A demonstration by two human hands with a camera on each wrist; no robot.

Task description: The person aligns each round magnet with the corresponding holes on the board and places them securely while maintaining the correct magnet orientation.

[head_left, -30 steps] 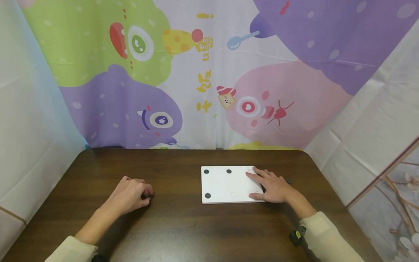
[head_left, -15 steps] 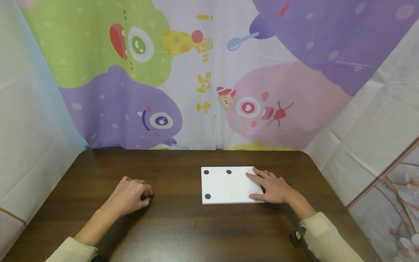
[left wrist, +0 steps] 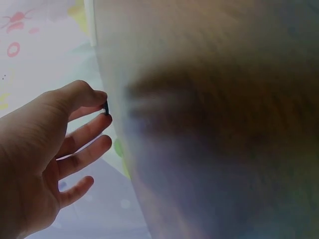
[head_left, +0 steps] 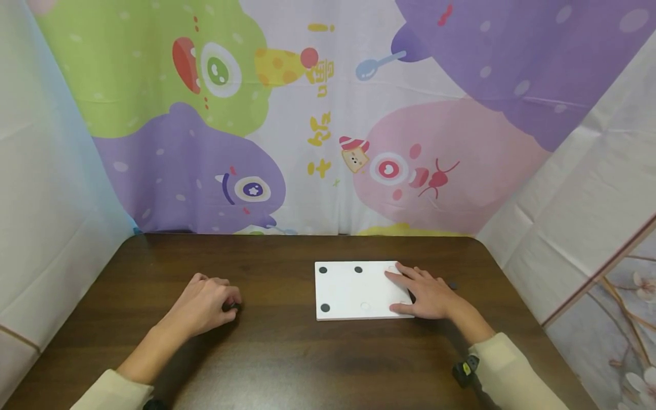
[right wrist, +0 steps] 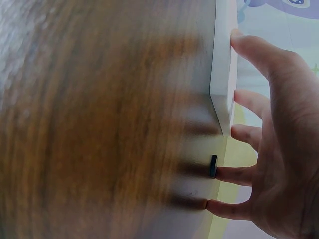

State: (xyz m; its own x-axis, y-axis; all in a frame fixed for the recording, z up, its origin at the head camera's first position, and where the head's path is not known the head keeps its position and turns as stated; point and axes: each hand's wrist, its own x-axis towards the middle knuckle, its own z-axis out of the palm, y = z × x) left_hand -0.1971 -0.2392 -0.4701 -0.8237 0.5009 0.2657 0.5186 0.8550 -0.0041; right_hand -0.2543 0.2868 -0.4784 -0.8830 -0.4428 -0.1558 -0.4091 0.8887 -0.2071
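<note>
At the left of the table, my left hand (head_left: pixel 205 304) pinches a small black disc (left wrist: pixel 106 107) between thumb and fingertip, at or just above the tabletop. A white rectangular board (head_left: pixel 343 290) lies flat right of centre. It bears three black discs, among them one in the near left corner (head_left: pixel 325 308), and shows round recesses such as one along the near edge (head_left: pixel 365 306). My right hand (head_left: pixel 430 293) rests with spread fingers on the board's right end. In the right wrist view, a fingertip of that hand appears to touch another black disc (right wrist: pixel 214 167) on the table.
The dark wooden table (head_left: pixel 287 364) has rounded far corners. A cartoon-printed cloth (head_left: pixel 307 216) hangs along its far edge, and pale cloths flank both sides. Another dark disc (head_left: pixel 452 285) lies just right of the right hand.
Slightly more of the black disc shows between my left fingers. The right hand and the board stay where they were.
</note>
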